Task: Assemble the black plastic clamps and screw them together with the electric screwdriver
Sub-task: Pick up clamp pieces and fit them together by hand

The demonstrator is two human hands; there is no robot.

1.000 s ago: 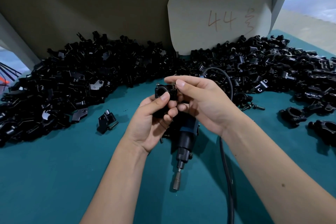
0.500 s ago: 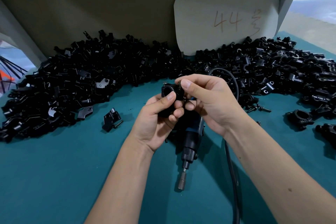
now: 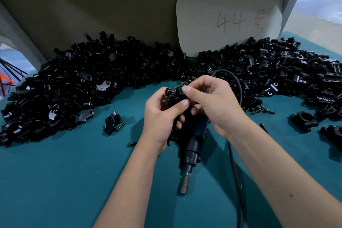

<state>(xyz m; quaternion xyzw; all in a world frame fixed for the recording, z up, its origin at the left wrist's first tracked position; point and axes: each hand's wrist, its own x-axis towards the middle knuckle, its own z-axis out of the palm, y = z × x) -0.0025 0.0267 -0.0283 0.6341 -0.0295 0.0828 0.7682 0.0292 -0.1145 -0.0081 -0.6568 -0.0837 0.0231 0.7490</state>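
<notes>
Teal table (image 3: pixel 55 181) — left hand (image 3: pixel 159 116) and right hand (image 3: pixel 216 105) (fingers curled) together pinch one black clamp (image 3: pixel 174 93).

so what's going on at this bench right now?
A person is putting together a black clamp by hand above the teal table. The left hand grips it from below while the right hand pinches its top. The electric screwdriver lies untouched on the table under the hands, bit toward the person. Heaps of loose clamp parts ring the far side, and assembled clamps sit at right.
</notes>
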